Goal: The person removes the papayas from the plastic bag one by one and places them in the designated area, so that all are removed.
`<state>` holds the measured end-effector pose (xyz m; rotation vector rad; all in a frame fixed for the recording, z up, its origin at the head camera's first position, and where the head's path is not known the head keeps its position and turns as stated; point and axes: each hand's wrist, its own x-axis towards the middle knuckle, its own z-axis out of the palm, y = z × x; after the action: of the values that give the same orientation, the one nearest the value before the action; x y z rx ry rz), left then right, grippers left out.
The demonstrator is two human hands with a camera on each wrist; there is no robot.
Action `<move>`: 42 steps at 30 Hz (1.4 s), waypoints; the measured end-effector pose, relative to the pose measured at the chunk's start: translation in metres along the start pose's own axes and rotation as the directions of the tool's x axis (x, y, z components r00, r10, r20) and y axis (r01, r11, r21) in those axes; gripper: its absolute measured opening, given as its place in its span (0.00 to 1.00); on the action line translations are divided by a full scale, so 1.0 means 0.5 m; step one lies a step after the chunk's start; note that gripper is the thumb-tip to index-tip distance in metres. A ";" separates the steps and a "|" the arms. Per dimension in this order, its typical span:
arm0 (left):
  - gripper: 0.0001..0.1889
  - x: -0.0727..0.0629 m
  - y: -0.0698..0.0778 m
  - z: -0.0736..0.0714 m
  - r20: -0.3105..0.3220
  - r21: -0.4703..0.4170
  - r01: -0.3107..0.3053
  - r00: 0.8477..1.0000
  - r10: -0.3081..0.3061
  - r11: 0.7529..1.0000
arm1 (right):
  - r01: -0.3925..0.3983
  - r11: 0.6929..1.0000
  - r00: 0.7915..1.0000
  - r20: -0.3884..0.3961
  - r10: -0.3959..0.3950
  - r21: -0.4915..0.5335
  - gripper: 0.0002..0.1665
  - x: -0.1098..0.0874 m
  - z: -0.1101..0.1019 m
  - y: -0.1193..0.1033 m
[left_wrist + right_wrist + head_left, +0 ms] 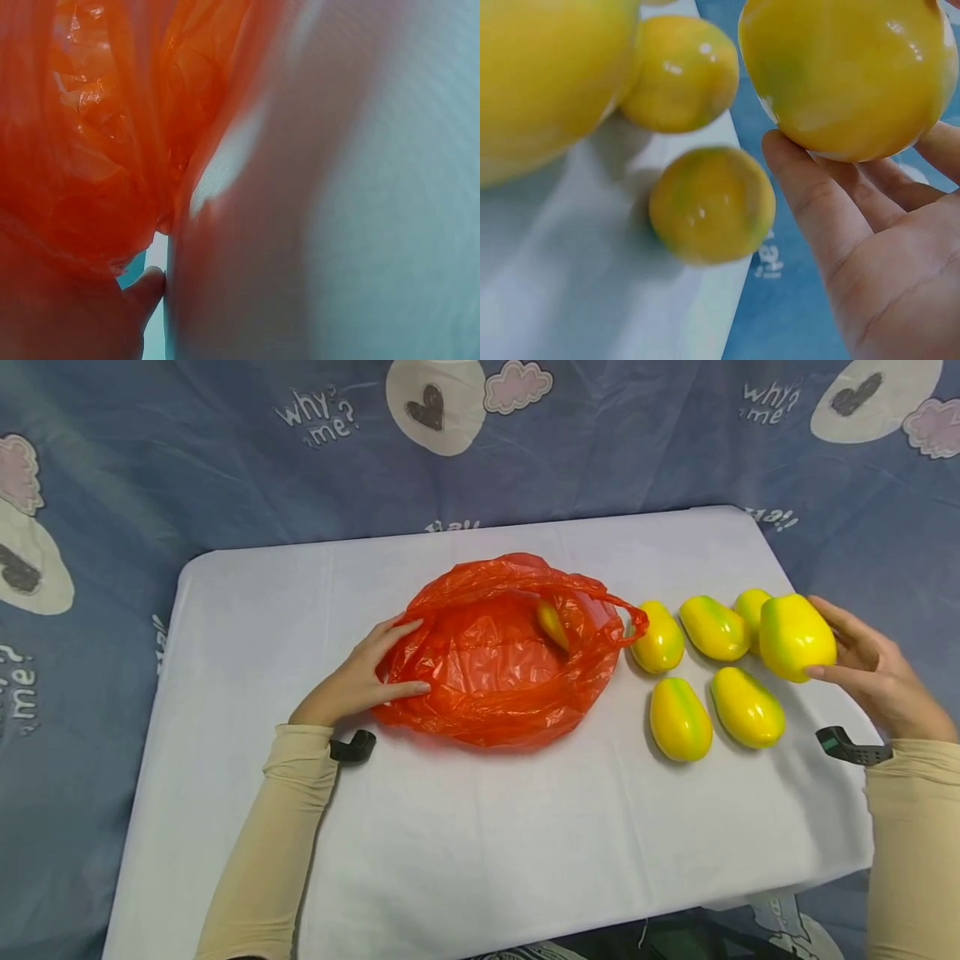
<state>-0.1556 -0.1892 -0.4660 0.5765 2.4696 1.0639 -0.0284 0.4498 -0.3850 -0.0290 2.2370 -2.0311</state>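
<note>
A red plastic bag (487,652) lies on the table with its mouth facing up, and one yellow mango (551,624) shows inside it. My left hand (363,672) touches the bag's left rim, thumb and index finger spread and fairly straight; its other fingers are hidden. At the right, my right hand (873,664) grips a yellow-green mango (797,637) between thumb and fingers, above the table's right edge. The right wrist view shows that held mango (847,75) at the fingertips. Several more mangoes, one of them a mango (680,719) near the front, lie between the bag and this hand.
A white cloth covers the table (480,827). The bag's handle loop (633,622) reaches a mango (657,637) on its right. Behind the table hangs a blue patterned cloth (225,460). Each wrist wears a black device, such as the left wrist device (354,747).
</note>
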 end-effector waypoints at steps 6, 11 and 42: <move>0.49 -0.003 0.000 0.000 -0.008 0.005 0.006 1.000 -0.006 1.000 | 0.049 0.998 0.998 -0.037 -0.048 0.025 0.48 -0.022 -0.020 0.022; 0.49 -0.002 0.000 0.001 -0.011 0.006 0.001 1.000 0.000 1.000 | 0.059 0.998 0.998 0.007 -0.059 0.025 0.49 -0.044 -0.041 0.039; 0.49 0.003 -0.004 0.003 0.004 -0.001 -0.002 1.000 0.002 1.000 | -0.081 0.991 0.995 0.048 0.087 -0.108 0.52 -0.111 -0.073 0.134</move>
<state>-0.1567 -0.1887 -0.4685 0.5804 2.4655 1.0636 0.0277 0.4981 -0.4438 0.0019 2.2712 -1.8469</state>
